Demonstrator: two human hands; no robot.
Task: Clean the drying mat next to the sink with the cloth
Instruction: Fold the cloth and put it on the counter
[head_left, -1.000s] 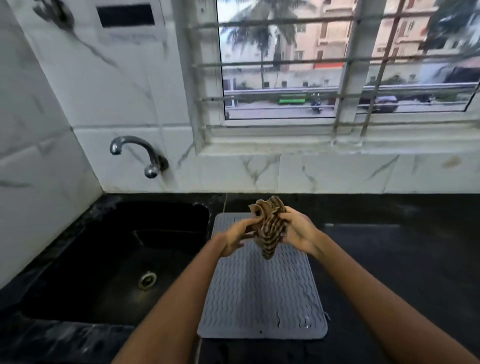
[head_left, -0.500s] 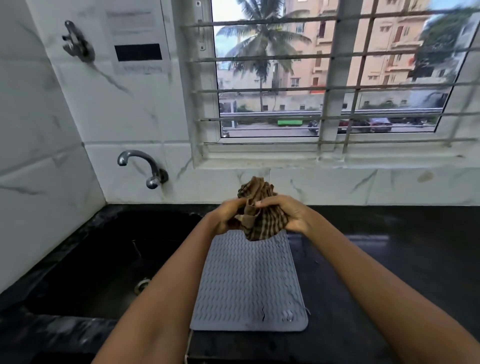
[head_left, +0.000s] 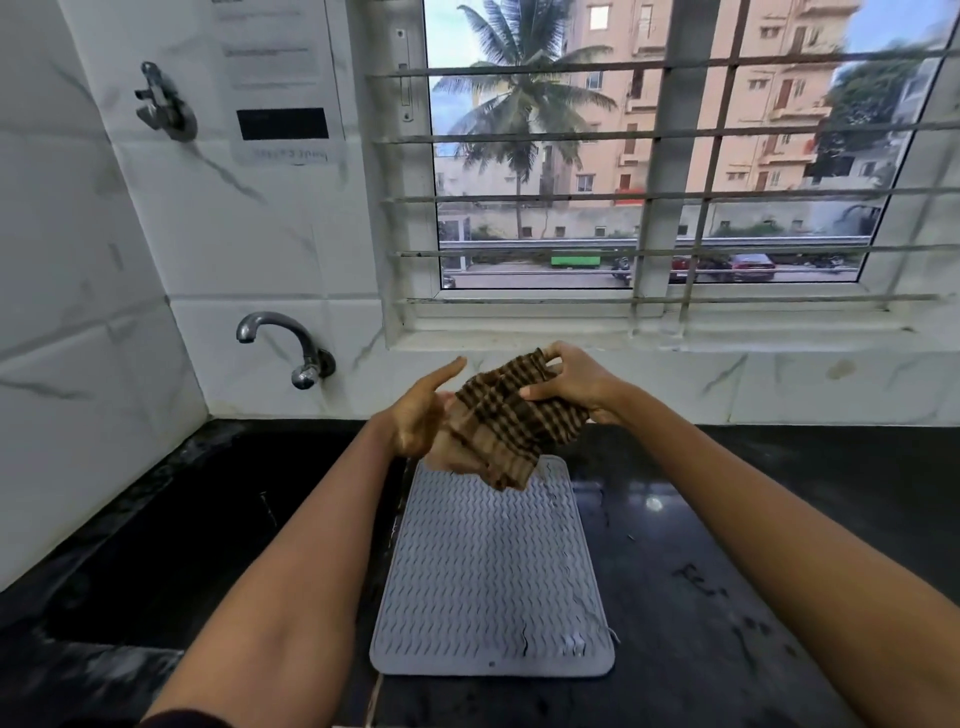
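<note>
A grey ribbed drying mat (head_left: 488, 577) lies flat on the black counter, just right of the sink. Above its far end I hold a brown checked cloth (head_left: 511, 426) in the air, partly spread out. My right hand (head_left: 576, 384) pinches the cloth's upper right edge. My left hand (head_left: 421, 410) is against the cloth's left side with fingers stretched out, the palm under the fabric. The cloth does not touch the mat.
A black sink (head_left: 208, 525) sits to the left, with a steel tap (head_left: 291, 343) on the white marble wall above it. The black counter (head_left: 753, 545) extends to the right of the mat. A barred window (head_left: 649, 171) fills the wall behind.
The cloth was bunched between both hands; now it is opened out wider, my left fingers have straightened, and both hands sit a little higher and further from me.
</note>
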